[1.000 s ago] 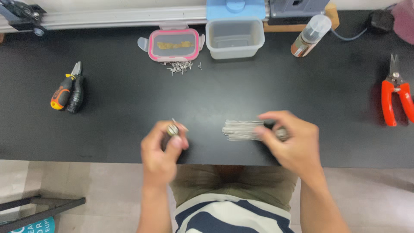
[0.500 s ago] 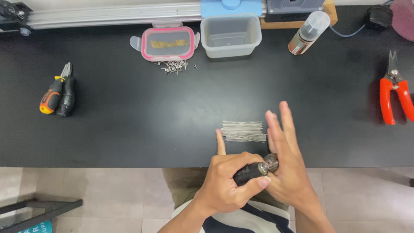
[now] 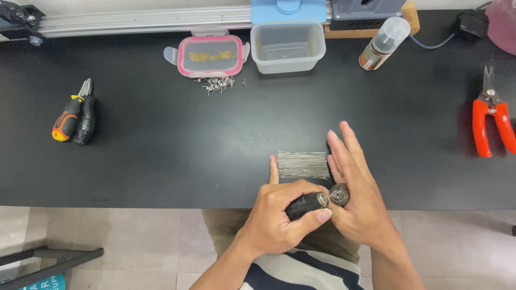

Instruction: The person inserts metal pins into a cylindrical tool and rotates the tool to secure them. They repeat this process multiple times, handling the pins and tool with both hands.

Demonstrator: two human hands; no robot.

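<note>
**Two hands meet over a small dark tool at the table's near edge**

Head camera, looking straight down: a person sits at a black matte table (image 3: 161, 139). The left hand (image 3: 279, 217) wraps closed around a short, dark, cylindrical tool handle (image 3: 305, 205), thumb pressed along its side. A thin metal tip at the handle's end touches a small dark round piece (image 3: 339, 194), which rests against the palm of the right hand (image 3: 357, 198). The right hand's fingers are spread flat and extended, not curled. Both hands sit at the near table edge, just below a neat bundle of thin straight silver wires (image 3: 302, 164).

The handle looks rigid and light, easy to hold around its middle. The wires appear fine and bendable, likely to scatter or kink, and are best taken as a bunch near the centre.

Farther back sit a pink-rimmed clear lidded box (image 3: 210, 56), a scatter of tiny metal pieces (image 3: 219, 84), an empty translucent grey tub (image 3: 288, 45) and a small capped bottle lying tilted (image 3: 384, 43). Far left lie an orange-and-black handled tool and a dark one (image 3: 75, 117); far right, red-handled cutters (image 3: 490, 115).

Hard to tell: what the round piece is, how the right hand retains it, and the tip's exact shape. The left hand hides most of the handle.
</note>
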